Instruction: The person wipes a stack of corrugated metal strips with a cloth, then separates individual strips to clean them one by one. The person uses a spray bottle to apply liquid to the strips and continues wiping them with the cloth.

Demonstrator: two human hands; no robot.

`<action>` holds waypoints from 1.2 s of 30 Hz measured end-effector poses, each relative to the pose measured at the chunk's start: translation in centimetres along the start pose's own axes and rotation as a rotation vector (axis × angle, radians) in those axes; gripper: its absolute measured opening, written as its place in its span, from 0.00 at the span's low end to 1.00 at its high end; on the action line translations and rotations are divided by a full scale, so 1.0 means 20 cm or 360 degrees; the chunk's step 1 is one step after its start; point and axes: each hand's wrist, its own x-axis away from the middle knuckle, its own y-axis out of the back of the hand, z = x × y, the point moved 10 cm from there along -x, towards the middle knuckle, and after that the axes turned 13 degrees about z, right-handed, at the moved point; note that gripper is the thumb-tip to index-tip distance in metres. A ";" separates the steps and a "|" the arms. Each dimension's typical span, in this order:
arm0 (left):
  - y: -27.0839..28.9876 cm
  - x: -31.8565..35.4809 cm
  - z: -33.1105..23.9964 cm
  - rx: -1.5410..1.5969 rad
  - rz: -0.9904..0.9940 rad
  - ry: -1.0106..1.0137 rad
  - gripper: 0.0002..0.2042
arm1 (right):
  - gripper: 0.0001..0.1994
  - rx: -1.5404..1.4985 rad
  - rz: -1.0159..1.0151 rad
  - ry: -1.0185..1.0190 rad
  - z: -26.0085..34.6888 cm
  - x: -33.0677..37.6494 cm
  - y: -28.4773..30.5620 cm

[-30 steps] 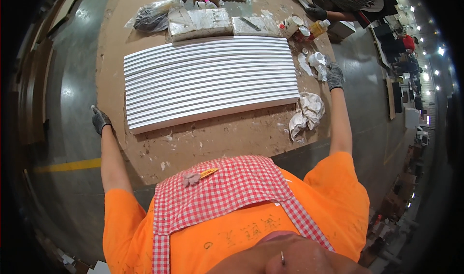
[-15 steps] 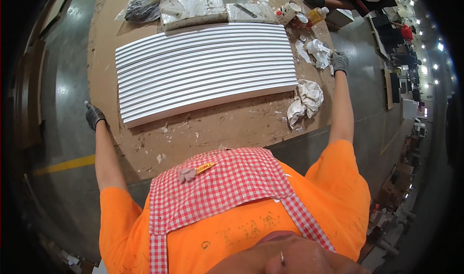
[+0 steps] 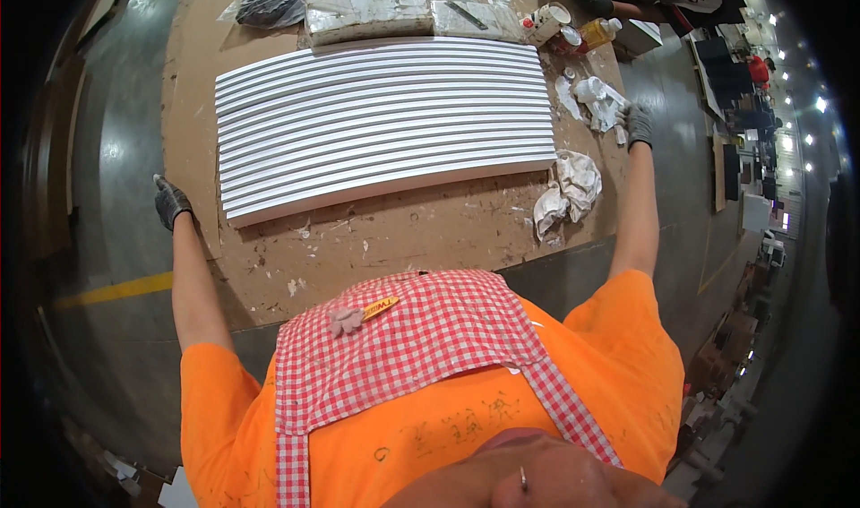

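A white panel with long parallel grooves (image 3: 385, 127) lies on the brown work table (image 3: 403, 248). My left hand (image 3: 172, 205), in a dark glove, is by the table's left edge. It appears to hold nothing, with one finger stretched out. At the right edge, my gloved right hand (image 3: 639, 126) is closed beside a white-smeared crumpled wrap (image 3: 598, 101). Small whitish pieces show at its fingers; what it grips is too small to make out. A crumpled white cloth (image 3: 573, 190) lies nearer me, by the panel's right end.
Behind the panel stand two wrapped blocks (image 3: 367, 13), one bearing a flat dark tool (image 3: 466, 15). Far right are a smeared can (image 3: 546, 22) and a yellow bottle (image 3: 598, 31). A clear plastic bag (image 3: 269, 4) lies far left. Another person's gloved hand (image 3: 593, 3) shows beyond.
My right hand has shifted slightly to the right, and my left hand a little to the left. The table's contents sit slightly differently in view. The panel stays in place on the table.
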 end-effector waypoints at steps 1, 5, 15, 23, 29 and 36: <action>0.00 0.00 0.01 0.0001 0.0006 0.0026 0.40 | 0.10 0.0385 -0.0069 0.0204 0.11 0.04 -0.09; 0.01 0.01 0.01 0.0014 -0.0009 0.0025 0.40 | 0.10 0.1561 -0.0347 0.0764 0.32 0.25 -0.30; 0.01 0.07 -0.07 0.0018 -0.0045 -0.0054 0.38 | 0.09 0.1531 -0.0503 0.0739 0.30 0.48 -0.22; 0.07 0.12 -0.02 0.0149 0.0057 0.0035 0.42 | 0.10 0.1769 -0.0611 0.0737 -0.04 0.36 -0.18; 0.00 0.02 0.02 0.0106 0.0104 0.0000 0.38 | 0.07 -0.1035 0.0005 0.0073 -0.54 0.09 -0.01; -0.06 -0.17 0.06 0.0210 0.0423 -0.0195 0.36 | 0.11 -0.1793 0.0888 0.0135 0.00 0.24 -0.87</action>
